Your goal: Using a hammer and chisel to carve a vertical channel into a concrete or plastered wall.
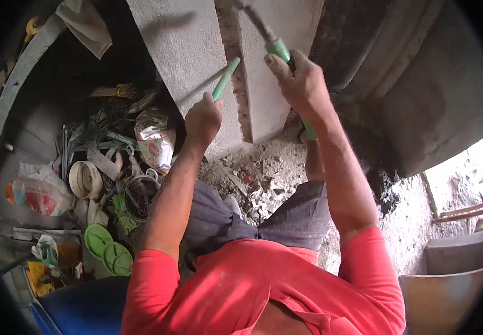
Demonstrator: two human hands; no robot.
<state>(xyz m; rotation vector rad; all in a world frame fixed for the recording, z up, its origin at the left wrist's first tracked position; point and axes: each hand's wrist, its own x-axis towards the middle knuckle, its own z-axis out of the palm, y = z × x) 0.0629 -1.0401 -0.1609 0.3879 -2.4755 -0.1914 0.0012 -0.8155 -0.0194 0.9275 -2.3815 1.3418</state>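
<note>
My left hand (203, 120) is closed around a slim green rod-shaped tool (227, 78), perhaps a chisel. Its upper end appears in front of a rough groove (241, 103) running down the pale plastered wall (188, 50); whether it touches is unclear. Higher and to the right, my right hand (303, 81) grips a tool with a green handle (277, 49) and a dark metal shaft (258, 22). That shaft slants up-left, and its far end is cut off by the picture's top, so its kind is hidden. The handle's lower end shows below the hand.
Broken rubble (252, 173) lies at the wall's foot, between my legs. On the left are plastic bags (155, 145), a cream pot (85, 180), green plastic lids (116, 258) and a blue container (85, 307). A big dark rounded surface (436, 106) stands on the right.
</note>
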